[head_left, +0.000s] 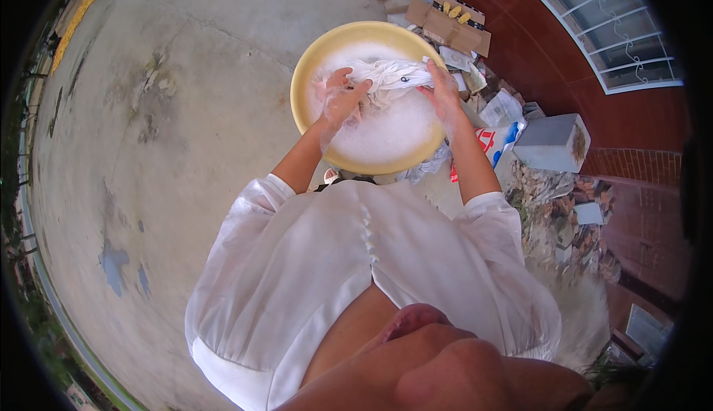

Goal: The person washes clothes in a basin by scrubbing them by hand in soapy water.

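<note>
A round yellow basin (299, 103) full of white suds (390, 132) stands in front of me. Across its far part lies a wet white garment (386, 75), bunched up, with a small dark spot near its right end. My right hand (443, 93) grips that right end between thumb and fingers, at the basin's right side. Foam clings to my left hand (343, 100), which is over the left part of the basin with its fingers apart and slightly curled, beside the garment's left end. Whether its fingertips touch the cloth is hard to tell. Something pinkish shows through the foam near it.
Concrete ground (178, 129) stretches out to the left. On the right are a cardboard box (453, 28) with yellow things on it, a red, white and blue bag (496, 142), a grey block (551, 144) and broken bricks (575, 207) along a dark red wall (512, 32) with a barred window (613, 28).
</note>
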### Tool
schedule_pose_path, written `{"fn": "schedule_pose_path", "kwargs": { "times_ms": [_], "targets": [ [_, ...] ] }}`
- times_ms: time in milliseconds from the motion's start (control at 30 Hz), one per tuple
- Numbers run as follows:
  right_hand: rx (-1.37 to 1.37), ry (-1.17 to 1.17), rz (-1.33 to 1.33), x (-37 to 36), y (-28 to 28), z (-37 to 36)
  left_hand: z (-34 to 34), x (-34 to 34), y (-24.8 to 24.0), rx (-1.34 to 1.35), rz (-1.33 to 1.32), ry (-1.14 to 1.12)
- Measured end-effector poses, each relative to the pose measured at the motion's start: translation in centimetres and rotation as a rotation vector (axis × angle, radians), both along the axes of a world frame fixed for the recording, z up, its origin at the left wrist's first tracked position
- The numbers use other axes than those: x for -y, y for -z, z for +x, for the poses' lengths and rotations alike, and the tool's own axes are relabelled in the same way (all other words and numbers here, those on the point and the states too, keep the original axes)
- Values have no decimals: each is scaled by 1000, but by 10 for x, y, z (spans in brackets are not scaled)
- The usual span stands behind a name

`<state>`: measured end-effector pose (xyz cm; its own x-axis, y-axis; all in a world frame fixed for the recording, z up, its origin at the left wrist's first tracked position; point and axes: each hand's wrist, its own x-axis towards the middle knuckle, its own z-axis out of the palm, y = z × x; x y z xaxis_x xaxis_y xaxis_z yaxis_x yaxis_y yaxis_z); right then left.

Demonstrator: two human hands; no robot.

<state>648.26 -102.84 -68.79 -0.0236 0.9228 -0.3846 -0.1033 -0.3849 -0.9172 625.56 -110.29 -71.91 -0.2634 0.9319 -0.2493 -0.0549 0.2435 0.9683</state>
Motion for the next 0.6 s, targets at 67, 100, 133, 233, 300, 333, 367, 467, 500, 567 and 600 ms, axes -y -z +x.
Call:
{"fn": "schedule_pose_path", "kwargs": {
  "times_ms": [67,100,133,233,300,333,367,467,500,567,600],
  "targets": [
    [-86,-9,10,-12,-18,16,30,-13,-7,-328,149,79],
    [-173,-32,25,-16,-30,23,47,-19,-9,-468,220,113],
    [-174,-38,26,-19,-36,32,59,-21,-7,-609,287,143],
    [-245,-115,120,-4,-75,46,75,-21,1,-483,353,121],
    [-388,-85,186,40,-119,66,84,11,-41,-323,230,152],
    [-385,-68,192,56,-127,85,91,30,-77,-159,112,183],
    [-300,-81,253,69,-134,103,97,47,-109,-162,115,184],
    [37,-127,382,103,-143,157,114,91,-159,41,212,34],
    [284,-163,446,113,-143,167,115,98,-163,35,258,-5],
    [339,-163,486,135,-136,181,125,115,-169,23,303,-43],
    [402,-156,522,143,-132,189,132,122,-170,4,299,-66]
  ]
}}
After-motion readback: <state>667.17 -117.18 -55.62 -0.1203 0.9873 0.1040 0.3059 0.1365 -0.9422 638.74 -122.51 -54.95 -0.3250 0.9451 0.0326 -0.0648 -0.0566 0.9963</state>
